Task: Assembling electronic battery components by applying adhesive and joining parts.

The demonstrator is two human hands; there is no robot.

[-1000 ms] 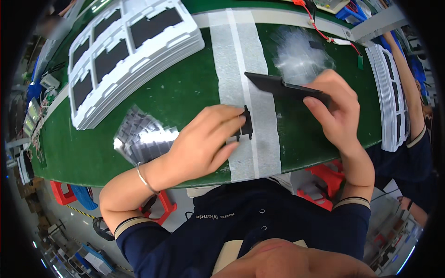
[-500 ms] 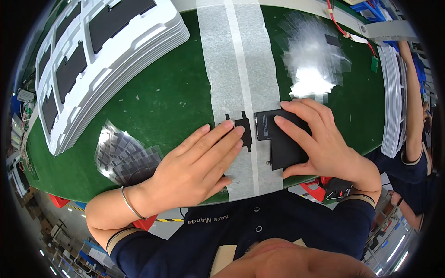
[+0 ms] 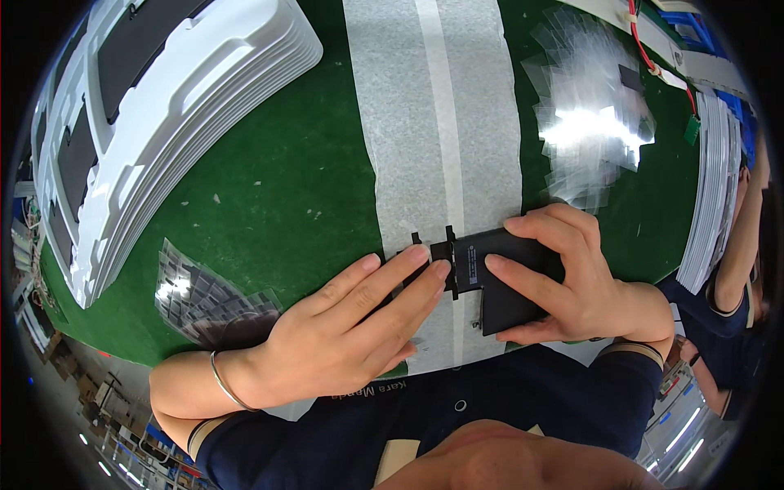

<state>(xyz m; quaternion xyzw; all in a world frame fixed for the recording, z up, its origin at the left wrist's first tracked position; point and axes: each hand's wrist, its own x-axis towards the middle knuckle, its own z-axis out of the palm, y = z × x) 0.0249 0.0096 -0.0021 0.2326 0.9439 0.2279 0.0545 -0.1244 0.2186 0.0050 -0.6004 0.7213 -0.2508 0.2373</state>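
Note:
My right hand [image 3: 576,282] grips a flat black L-shaped battery [image 3: 501,306] with fingers over its top and far edge and the thumb at its near corner. Its left edge meets a thin black piece with narrow tabs [image 3: 442,250]; whether it overlaps that piece I cannot tell. On the black piece, my left hand [image 3: 339,327] lies flat with fingers stretched out, hiding most of it. Both items rest on a white paper strip [image 3: 408,147] that has a lighter band along its middle.
Stacked white trays [image 3: 237,77] holding dark flat parts stand at far left. Films with dark strips [image 3: 208,294] lie by my left forearm. Clear films [image 3: 584,90] spread at right, before another white stack [image 3: 709,192]. A red wire [image 3: 641,41] hangs near a co-worker's arm [image 3: 739,233].
The battery has come left against the tabbed piece, closing the small gap between them. My right hand still grips it; my left stays flat on the piece. The whole view has shifted slightly.

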